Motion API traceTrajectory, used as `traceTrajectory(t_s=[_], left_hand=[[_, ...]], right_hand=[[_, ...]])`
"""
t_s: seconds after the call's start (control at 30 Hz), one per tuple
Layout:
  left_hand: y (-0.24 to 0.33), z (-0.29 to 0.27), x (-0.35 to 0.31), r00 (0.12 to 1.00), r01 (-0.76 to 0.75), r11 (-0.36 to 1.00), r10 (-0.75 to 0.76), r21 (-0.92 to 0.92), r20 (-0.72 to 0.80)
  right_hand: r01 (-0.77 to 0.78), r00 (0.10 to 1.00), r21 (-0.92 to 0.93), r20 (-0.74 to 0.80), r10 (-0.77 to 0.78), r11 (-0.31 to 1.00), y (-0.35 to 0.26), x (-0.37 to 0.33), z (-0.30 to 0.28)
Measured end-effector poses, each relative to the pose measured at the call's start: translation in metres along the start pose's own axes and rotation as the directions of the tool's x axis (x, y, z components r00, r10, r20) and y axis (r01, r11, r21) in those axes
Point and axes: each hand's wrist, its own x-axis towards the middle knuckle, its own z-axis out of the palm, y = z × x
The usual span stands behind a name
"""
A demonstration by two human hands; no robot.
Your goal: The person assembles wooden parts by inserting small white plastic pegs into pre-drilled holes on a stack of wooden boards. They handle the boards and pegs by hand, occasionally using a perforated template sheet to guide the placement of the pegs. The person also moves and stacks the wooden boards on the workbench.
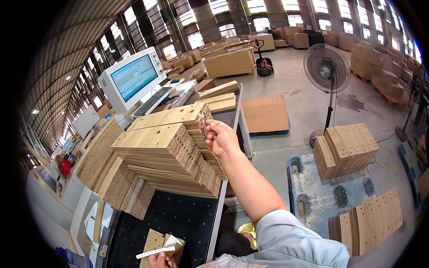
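My right hand [222,139] reaches up to the near right end of a tall stack of wood-grain boards [172,117]. Its fingers are curled and pressed together against the drilled end edges; what they hold, if anything, is hidden. Beside that stack, a nearer stack of boards [147,137] shows rows of holes in its chipboard ends. Low in the view, my left hand [160,261] is closed on a narrow white strip [156,253] with small dark marks. Small wood-grain pieces [154,240] lie by this hand on the black table [178,214].
A computer monitor [134,78] and keyboard [152,102] stand behind the stacks. More chipboard [100,154] is piled left. To the right are a blue pallet [308,196] with stacked boards [346,149], a standing fan [327,69] and flat cardboard [267,112]. A pallet jack [264,62] stands farther back.
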Motion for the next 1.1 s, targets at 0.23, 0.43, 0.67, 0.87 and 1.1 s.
traceTrajectory(t_s=[0.23,0.43,0.67,0.87,1.1], left_hand=[[-0.011,-0.004,0.009,0.998,-0.061,0.997,0.06,-0.045,-0.015],[-0.004,-0.002,0.004,1.0,-0.007,1.0,0.006,0.027,0.012],[-0.021,-0.012,0.016,0.996,-0.076,0.997,0.077,-0.032,0.041],[-0.019,-0.009,0.015,0.998,-0.062,0.997,0.063,-0.041,0.017],[-0.015,-0.007,0.011,0.998,-0.044,0.999,0.045,-0.007,0.036]], right_hand=[[0.279,0.957,-0.291,0.0,-0.291,0.915,0.016,-0.002,0.005],[0.679,0.536,-0.727,0.395,-0.746,0.103,0.032,0.001,-0.007],[0.561,0.535,-0.815,0.49,-0.688,-0.144,0.032,-0.015,-0.005],[0.567,0.571,-0.82,0.455,-0.683,-0.072,0.031,-0.008,-0.009],[0.625,0.576,-0.78,0.49,-0.655,-0.034,0.03,0.0,-0.015]])
